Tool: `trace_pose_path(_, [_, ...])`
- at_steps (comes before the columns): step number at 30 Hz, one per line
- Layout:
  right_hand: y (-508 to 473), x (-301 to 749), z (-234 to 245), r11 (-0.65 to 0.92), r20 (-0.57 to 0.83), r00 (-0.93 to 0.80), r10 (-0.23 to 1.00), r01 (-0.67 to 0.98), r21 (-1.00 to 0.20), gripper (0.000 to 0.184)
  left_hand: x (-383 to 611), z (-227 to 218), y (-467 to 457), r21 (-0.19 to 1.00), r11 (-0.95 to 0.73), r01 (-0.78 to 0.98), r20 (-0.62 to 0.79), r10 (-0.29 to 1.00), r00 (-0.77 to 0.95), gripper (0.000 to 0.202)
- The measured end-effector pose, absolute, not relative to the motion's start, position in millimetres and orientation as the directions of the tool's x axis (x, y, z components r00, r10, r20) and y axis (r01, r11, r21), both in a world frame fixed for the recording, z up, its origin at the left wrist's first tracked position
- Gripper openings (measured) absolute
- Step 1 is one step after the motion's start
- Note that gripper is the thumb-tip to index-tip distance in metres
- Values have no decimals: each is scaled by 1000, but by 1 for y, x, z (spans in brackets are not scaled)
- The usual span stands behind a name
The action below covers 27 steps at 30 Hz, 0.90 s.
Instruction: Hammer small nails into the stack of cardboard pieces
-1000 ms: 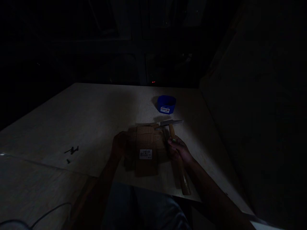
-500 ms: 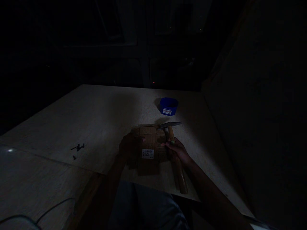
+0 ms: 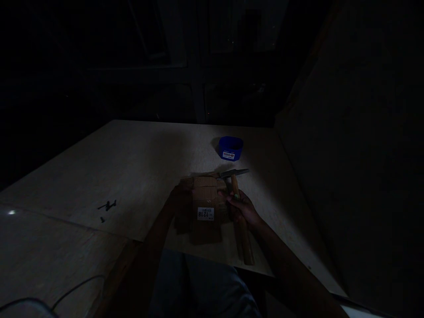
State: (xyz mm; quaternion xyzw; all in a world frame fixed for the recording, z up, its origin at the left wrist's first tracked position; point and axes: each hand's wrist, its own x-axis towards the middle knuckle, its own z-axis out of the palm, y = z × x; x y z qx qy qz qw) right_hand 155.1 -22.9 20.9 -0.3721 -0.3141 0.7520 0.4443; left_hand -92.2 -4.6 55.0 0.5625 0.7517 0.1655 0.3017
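A flattened cardboard box (image 3: 204, 194) with a white label (image 3: 206, 213) printed "1218" lies in front of me, the print upside down. My left hand (image 3: 180, 196) is closed at its left edge; shadow hides most of the fingers. My right hand (image 3: 244, 206) is wrapped round the upper part of a hammer's wooden handle (image 3: 245, 243), which slants down towards me. Its fingertips reach the cardboard's right edge. The grey metal hammer head (image 3: 234, 173) lies beyond the cardboard's far right corner.
A blue tub (image 3: 230, 149) with a white label stands beyond the hammer. Several small dark pieces, perhaps screws (image 3: 107, 205), lie on the pale table (image 3: 139, 150) to the left. A cable (image 3: 77, 285) curves at the lower left, and a wall (image 3: 344, 176) rises on the right. Light is very dim.
My left thumb, which showed on the cardboard before, is now lost in shadow. The hammer handle's near end has swung slightly left. The view has shifted a little.
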Motion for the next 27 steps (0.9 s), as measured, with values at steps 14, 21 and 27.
trace_pose_path(14, [-21, 156, 17, -412, -281, -334, 900, -438, -799, 46, -101, 53, -2, 813, 416, 408, -393, 908, -145, 17])
trace_pose_path(21, [-20, 156, 20, -423, -296, -333, 895, -427, -800, 47, -106, 68, -4, 778, 410, 476, -412, 905, -106, 20])
trace_pose_path(27, [-20, 157, 17, -421, -277, -355, 893, -439, -794, 48, -116, 75, 1, 741, 390, 546, -425, 903, -69, 20])
